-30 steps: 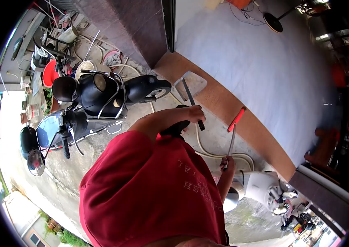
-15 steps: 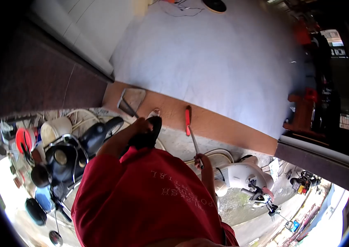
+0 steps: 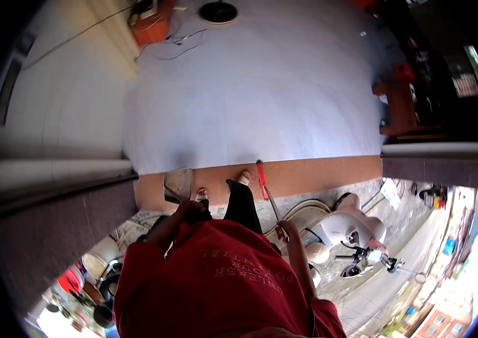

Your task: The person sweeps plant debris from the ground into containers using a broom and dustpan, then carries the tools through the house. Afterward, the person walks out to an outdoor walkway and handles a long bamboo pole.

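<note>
My right hand is closed around the thin handle of a broom. Its red head rests on the brown sill, with the tip at the edge of the pale floor. On the other side, my left hand is closed on the handle of a grey dustpan, which lies on the left part of the sill. My fingers there are partly hidden. Both my feet show between dustpan and broom, in sandals.
The brown sill divides the pale indoor floor from rough concrete. A white scooter and a coiled hose stand at right. Buckets and a dark motorbike are at lower left. A round black-topped object and cables lie further inside.
My view has turned, so the sill now runs nearly level. A second foot now shows on the sill beside the first. Both hands still hold the broom and dustpan.
</note>
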A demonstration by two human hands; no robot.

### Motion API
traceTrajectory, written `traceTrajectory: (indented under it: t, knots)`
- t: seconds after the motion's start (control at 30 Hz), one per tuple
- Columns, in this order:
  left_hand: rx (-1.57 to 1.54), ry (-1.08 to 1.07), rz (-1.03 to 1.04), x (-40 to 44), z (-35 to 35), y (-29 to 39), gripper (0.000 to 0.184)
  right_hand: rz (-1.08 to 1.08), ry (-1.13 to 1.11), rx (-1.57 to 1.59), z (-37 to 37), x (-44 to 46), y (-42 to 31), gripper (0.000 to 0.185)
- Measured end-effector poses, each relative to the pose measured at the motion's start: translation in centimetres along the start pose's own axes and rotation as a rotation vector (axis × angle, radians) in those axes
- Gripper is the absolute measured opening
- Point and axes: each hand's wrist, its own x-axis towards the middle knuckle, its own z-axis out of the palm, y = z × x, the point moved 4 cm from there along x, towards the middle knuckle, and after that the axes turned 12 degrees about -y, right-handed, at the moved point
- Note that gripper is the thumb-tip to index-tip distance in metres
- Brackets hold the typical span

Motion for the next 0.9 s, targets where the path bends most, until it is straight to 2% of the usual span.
traceTrajectory:
  t: [0.03, 0.07, 0.1, 0.17, 0.2, 0.23, 0.3, 0.37, 0.43, 0.47, 0.5, 0.53, 0.6, 0.67, 0.73, 0.77, 0.8, 0.9]
  knots:
    - [-0.025, -0.016, 0.002, 1.6, -1.2, 0.4, 0.024, -0.046, -0.005, -0.076, 0.2, 0.1, -2.2, 0.020]
    - [0.149, -0.063, 0.130, 2.6, -4.4, 3.1, 0.020, -0.162, -0.062, -0.100, 0.3, -0.1, -4.6, 0.022]
    - [0.119, -0.001, 0.156, 4.0, -4.8, 3.5, 0.018, -0.280, -0.113, -0.128, 0.4, -0.3, -6.9, 0.024]
    - [0.072, 0.150, 0.203, 7.5, -6.7, 3.5, 0.018, -0.360, -0.132, -0.219, 0.4, 0.6, -11.9, 0.023]
    - [0.093, 0.037, 0.065, 9.7, -7.5, 3.9, 0.019, -0.321, -0.151, -0.172, 0.6, 0.4, -14.4, 0.023]
    - [-0.003, 0.101, 0.041, 11.7, -9.6, 5.0, 0.017, -0.280, -0.173, -0.127, 0.9, 0.0, -17.2, 0.023]
    - [-0.212, 0.210, -0.014, 14.5, -12.7, 7.1, 0.016, -0.392, -0.189, -0.313, 2.1, -0.5, -22.5, 0.020]
    - [-0.132, 0.280, 0.002, 18.0, -17.3, 9.9, 0.021, -0.342, -0.152, -0.303, 4.3, -1.5, -26.9, 0.031]
    - [-0.036, 0.382, -0.009, 21.5, -20.0, 11.3, 0.024, -0.383, -0.333, -0.252, 5.6, 1.0, -29.3, 0.044]
    - [-0.058, 0.460, 0.070, 22.3, -22.2, 13.4, 0.030, -0.633, -0.394, -0.384, 6.4, 2.0, -30.7, 0.042]
    - [-0.067, 0.431, 0.004, 24.1, -22.9, 13.0, 0.021, -0.887, -0.445, -0.520, 7.4, 3.0, -32.1, 0.041]
    - [-0.068, 0.444, 0.010, 25.7, -24.0, 13.9, 0.023, -1.145, -0.483, -0.662, 8.3, 4.0, -33.5, 0.039]
    - [-0.016, 0.417, 0.012, 28.7, -26.4, 15.4, 0.040, -1.652, -0.414, -0.846, 10.4, 5.5, -36.5, 0.030]
    - [0.079, 0.361, 0.039, 32.8, -27.6, 15.0, 0.054, -1.732, -0.458, -0.866, 10.6, 5.8, -40.2, 0.018]
    - [-0.129, 0.330, 0.197, 36.0, -31.1, 16.2, 0.056, -1.347, -0.685, -0.857, 11.3, 5.1, -43.3, 0.013]
    - [-0.235, 0.303, 0.267, 37.2, -32.7, 16.6, 0.057, -1.137, -0.734, -0.875, 11.7, 5.0, -44.6, 0.013]
    - [-0.161, 0.245, 0.240, 39.3, -33.2, 14.5, 0.053, -0.898, -0.717, -0.948, 11.7, 5.5, -46.6, 0.013]
    - [-0.204, 0.172, 0.221, 43.6, -37.6, 14.6, 0.045, -0.952, -0.736, -0.953, 11.7, 12.4, -50.5, 0.015]
